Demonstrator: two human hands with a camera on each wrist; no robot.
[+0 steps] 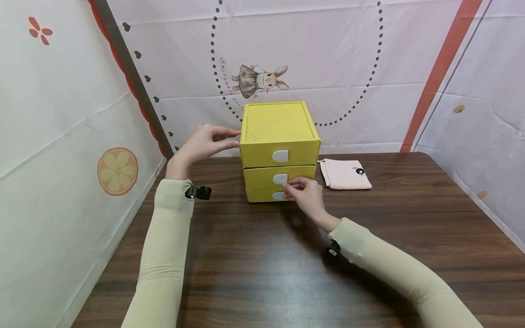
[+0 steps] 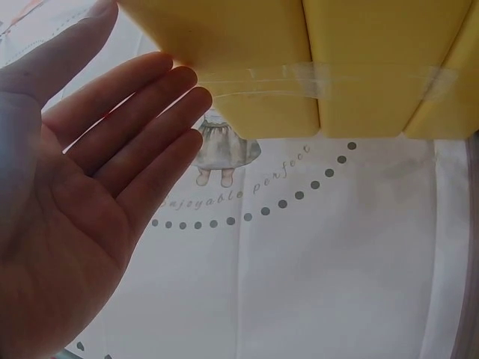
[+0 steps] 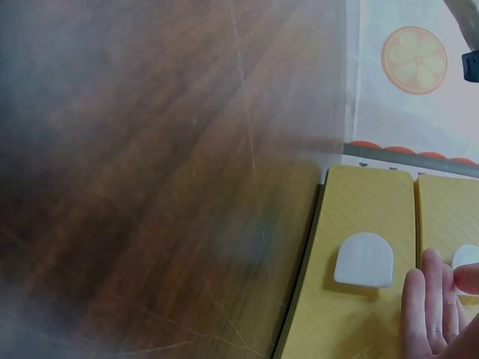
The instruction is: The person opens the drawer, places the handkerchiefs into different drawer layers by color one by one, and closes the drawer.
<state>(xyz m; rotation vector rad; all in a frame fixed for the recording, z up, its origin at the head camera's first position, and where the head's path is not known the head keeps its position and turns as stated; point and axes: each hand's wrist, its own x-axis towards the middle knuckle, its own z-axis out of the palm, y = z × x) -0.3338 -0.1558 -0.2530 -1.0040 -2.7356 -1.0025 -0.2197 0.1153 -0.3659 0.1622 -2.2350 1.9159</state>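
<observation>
A yellow three-drawer box (image 1: 280,120) stands on the table, each drawer front bearing a white rounded handle. My left hand (image 1: 205,143) is at the box's upper left side, fingers extended and fingertips touching or very near it. In the left wrist view the palm and straight fingers show beside the yellow wall. My right hand (image 1: 307,196) is at the front, thumb and fingers pinching the middle drawer's handle (image 1: 280,178). The right wrist view shows the thumb over that handle (image 3: 465,258), with the bottom handle (image 3: 364,259) beside the fingers. All drawers look closed.
On the dark wooden table (image 1: 262,273), a folded pink cloth (image 1: 346,175) lies right of the box. A printed fabric backdrop (image 1: 336,59) rises behind and along both sides. Clear tape (image 2: 307,78) crosses the drawers' side.
</observation>
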